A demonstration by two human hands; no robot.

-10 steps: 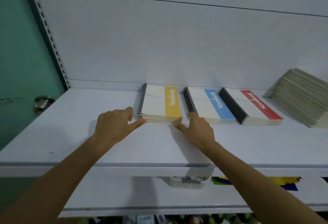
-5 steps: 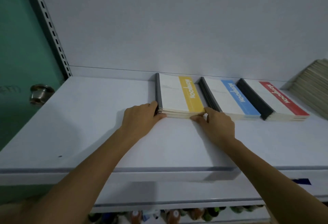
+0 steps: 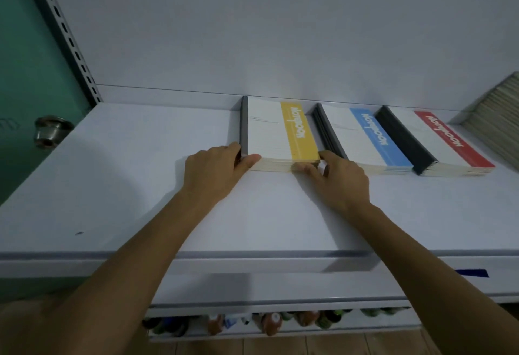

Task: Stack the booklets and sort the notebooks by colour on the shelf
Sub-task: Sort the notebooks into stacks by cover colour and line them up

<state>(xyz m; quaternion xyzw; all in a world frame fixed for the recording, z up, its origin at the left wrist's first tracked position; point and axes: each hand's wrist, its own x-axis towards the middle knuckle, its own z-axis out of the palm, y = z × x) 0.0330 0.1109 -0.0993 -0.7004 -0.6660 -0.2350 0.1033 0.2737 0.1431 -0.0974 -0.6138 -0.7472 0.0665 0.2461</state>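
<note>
Three notebook stacks lie side by side at the back of the white shelf (image 3: 112, 186): a yellow-banded stack (image 3: 276, 132), a blue-banded stack (image 3: 362, 135) and a red-banded stack (image 3: 438, 141). My left hand (image 3: 216, 172) grips the yellow stack's near left corner, thumb along its front edge. My right hand (image 3: 339, 180) holds the near right corner of the same stack, fingers curled against its front and side. A slanted pile of pale booklets (image 3: 497, 118) leans at the far right.
A green door with a metal knob (image 3: 49, 131) stands left of the shelf's slotted upright (image 3: 67, 34). Below the shelf's front lip, a lower shelf holds several bottles (image 3: 272, 323). A blue strip (image 3: 474, 273) shows under the right edge.
Both hands closed in from the shelf surface onto the yellow stack's near corners. The view shifted left and downward, so the stacks sit further right in frame.
</note>
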